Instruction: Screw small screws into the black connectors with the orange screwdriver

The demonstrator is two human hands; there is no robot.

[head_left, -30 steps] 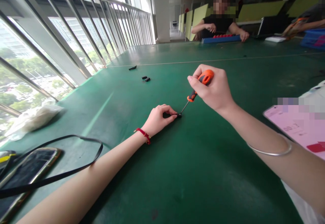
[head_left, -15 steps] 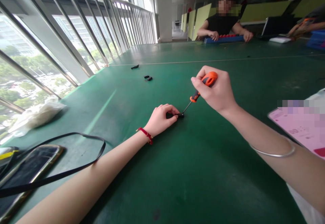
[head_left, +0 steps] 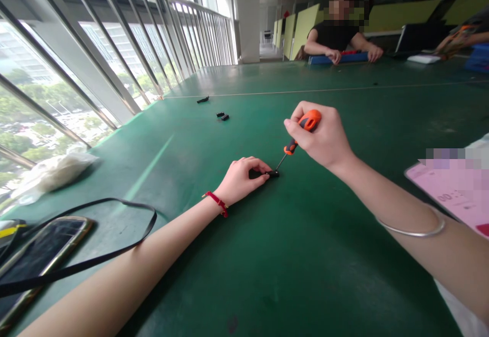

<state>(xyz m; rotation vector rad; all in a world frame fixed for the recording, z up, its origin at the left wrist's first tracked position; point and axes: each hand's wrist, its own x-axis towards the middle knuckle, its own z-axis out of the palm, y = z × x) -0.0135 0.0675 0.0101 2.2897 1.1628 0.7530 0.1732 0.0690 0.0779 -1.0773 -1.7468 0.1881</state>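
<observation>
My right hand (head_left: 323, 135) grips a screwdriver (head_left: 301, 132) with an orange-and-black handle. Its thin metal shaft slants down to a small black plastic part (head_left: 272, 173), and the tip rests on that part. My left hand (head_left: 242, 180) lies on the green mat, its fingertips pinching the part, and most of the part is hidden behind them. Farther up the mat lie several small black pieces (head_left: 222, 117), and another black piece (head_left: 203, 100) lies beyond them.
The green work mat (head_left: 305, 255) stretches ahead. At lower left lie a phone (head_left: 42, 250), a black strap (head_left: 114, 205) and a white plastic bag (head_left: 53, 174). A pink sheet (head_left: 454, 189) lies at right. A co-worker (head_left: 336, 36) works behind a blue tray (head_left: 338, 59). Windows with railings (head_left: 114, 36) line the left.
Both my hands stay at the black part, with the screwdriver tip on it. The view has shifted slightly. The co-worker's hand has moved along the blue tray.
</observation>
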